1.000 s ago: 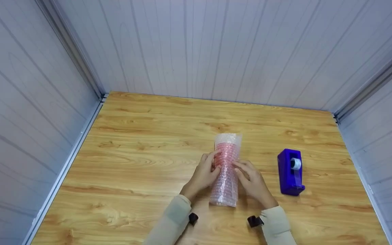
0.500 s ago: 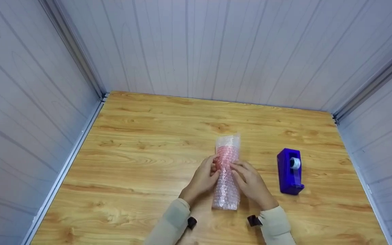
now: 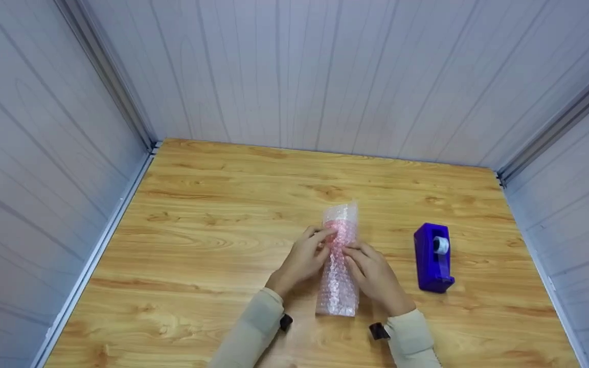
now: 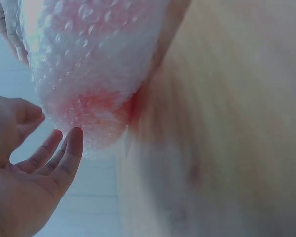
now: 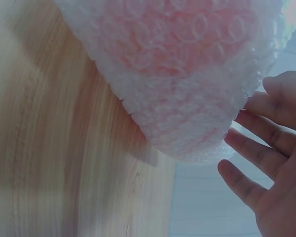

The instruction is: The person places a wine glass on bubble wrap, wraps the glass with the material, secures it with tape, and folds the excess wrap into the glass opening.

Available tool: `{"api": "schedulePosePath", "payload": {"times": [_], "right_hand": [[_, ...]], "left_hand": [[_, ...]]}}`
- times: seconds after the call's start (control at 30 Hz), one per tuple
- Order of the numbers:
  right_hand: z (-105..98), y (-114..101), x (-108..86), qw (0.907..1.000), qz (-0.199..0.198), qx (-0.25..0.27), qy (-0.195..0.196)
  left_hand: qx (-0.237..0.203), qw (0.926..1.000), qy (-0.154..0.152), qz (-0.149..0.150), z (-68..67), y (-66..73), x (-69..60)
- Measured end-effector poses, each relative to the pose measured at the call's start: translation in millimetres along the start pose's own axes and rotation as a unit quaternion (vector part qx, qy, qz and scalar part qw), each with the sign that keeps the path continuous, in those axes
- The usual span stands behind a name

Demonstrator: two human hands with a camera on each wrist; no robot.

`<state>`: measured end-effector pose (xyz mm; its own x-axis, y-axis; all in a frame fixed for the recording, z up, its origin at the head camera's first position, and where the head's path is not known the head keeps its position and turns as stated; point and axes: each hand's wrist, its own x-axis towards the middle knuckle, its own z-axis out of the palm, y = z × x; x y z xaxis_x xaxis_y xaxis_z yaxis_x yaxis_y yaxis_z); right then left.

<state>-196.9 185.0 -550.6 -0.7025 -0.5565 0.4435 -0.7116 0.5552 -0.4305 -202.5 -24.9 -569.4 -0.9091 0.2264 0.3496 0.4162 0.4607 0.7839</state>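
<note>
A pink, bubble-wrapped roll (image 3: pixel 339 289) was seen on a wooden table (image 3: pixel 197 204), just below the centre of the head view. Its left side was touched by the left hand (image 3: pixel 302 257), its right by the right hand (image 3: pixel 375 271), both unclenched, fingers loosely extended. A blue tape dispenser (image 3: pixel 430 266) was placed at lower right.

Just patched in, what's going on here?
A person's left hand and right hand touch a bubble-wrap bundle from either side on the wooden table. A pink item shows through it, too veiled to identify. Off to the right stands a blue tape dispenser, touched by neither hand.
</note>
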Motion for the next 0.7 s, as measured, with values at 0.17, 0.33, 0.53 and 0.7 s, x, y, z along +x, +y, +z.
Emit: {"api": "schedulePosePath", "payload": {"times": [0.17,0.33,0.53,0.7], "right_hand": [[-3,0,-1.1,0.9996,0.02,-0.001,-0.017],[-3,0,-0.2,0.9998,0.014,-0.001,-0.013],[-3,-1,0.1,0.9996,0.022,0.01,-0.015],[-2,0,-0.5,0.9996,0.017,0.017,-0.015]], "left_hand": [[0.065,0.9955,-0.064,0.025,-5.0,5.6,11.9],[0.128,0.9834,-0.127,0.02,-10.6,9.3,24.9],[0.131,0.9766,-0.17,-0.015,-14.8,11.3,35.9],[0.135,0.9718,-0.191,-0.033,-17.1,13.0,38.3]]}}
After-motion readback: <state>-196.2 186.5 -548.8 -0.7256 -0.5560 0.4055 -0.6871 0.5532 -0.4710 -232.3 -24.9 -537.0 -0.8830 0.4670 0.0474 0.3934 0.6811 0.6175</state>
